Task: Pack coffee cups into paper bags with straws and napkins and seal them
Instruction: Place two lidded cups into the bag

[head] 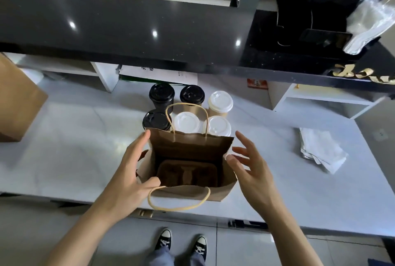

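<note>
Glossy white counter, creased kraft paper bag, moulded pulp tray

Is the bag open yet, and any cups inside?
Open and upright. The bag holds only a cup tray, no cups; six cups stand behind it.

Left hand open, fingers extended; right hand open, fingers spread.

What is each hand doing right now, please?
Left hand: open, fingers resting against the paper bag.
Right hand: open, beside the bag, holding nothing.
</note>
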Motion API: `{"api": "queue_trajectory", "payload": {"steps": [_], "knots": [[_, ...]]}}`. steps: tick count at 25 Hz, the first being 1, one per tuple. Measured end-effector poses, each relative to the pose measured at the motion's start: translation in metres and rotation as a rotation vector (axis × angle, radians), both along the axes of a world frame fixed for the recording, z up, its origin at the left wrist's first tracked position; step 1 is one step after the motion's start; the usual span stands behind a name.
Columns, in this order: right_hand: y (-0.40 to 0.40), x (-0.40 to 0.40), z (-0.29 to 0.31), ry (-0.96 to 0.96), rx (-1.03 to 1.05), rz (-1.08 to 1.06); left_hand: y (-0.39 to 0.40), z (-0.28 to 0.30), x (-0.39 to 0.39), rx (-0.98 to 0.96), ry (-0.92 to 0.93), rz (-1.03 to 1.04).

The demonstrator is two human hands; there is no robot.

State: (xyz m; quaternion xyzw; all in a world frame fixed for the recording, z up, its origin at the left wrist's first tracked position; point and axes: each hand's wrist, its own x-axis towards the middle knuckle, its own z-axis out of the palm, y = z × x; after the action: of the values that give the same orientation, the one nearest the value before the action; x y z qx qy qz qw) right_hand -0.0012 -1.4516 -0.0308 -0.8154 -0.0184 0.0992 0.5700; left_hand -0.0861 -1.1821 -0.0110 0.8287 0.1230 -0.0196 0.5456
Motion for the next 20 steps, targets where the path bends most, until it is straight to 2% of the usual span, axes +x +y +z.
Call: {"api": "queue_trajectory", "payload": {"steps": [7, 12, 20], "knots": [[-0.003, 0.06, -0.004, -0.084, -0.121, -0.06, 0.004, 0.0, -0.002, 0.036, 0.025, -0.023], [0.01, 0.101, -0.025, -0.136, -0.294, 0.02, 0.006, -0.002, -0.001, 0.042, 0.038, -0.049], [0.022, 0.134, -0.04, -0.03, -0.4, 0.169, 0.016, -0.005, -0.005, 0.072, 0.03, -0.092]]}}
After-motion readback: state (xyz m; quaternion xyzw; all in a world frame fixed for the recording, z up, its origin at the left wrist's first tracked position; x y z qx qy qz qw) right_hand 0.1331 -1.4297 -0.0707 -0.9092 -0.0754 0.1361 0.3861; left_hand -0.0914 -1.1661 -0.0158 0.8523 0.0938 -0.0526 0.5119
